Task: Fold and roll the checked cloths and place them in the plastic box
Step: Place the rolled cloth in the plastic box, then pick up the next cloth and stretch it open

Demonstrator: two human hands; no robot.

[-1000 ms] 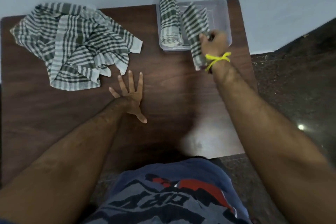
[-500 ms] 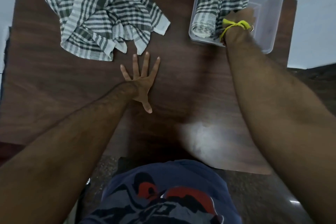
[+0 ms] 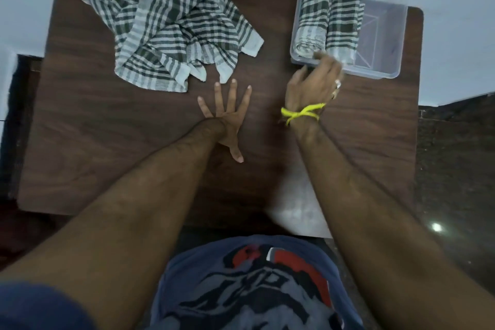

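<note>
Now the right hand (image 3: 314,83) has let go of the second roll (image 3: 342,21), which lies beside the first (image 3: 313,16) in the box (image 3: 385,35) far right, while the left hand (image 3: 227,115) rests flat and empty, leaving the crumpled cloths (image 3: 166,27) far left.

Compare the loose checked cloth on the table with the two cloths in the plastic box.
The loose cloth lies crumpled and spread open; the two cloths in the box are rolled into tight cylinders. It lies on the bare table; they lie side by side against the plastic box's left wall. All share the green-and-white check.
</note>
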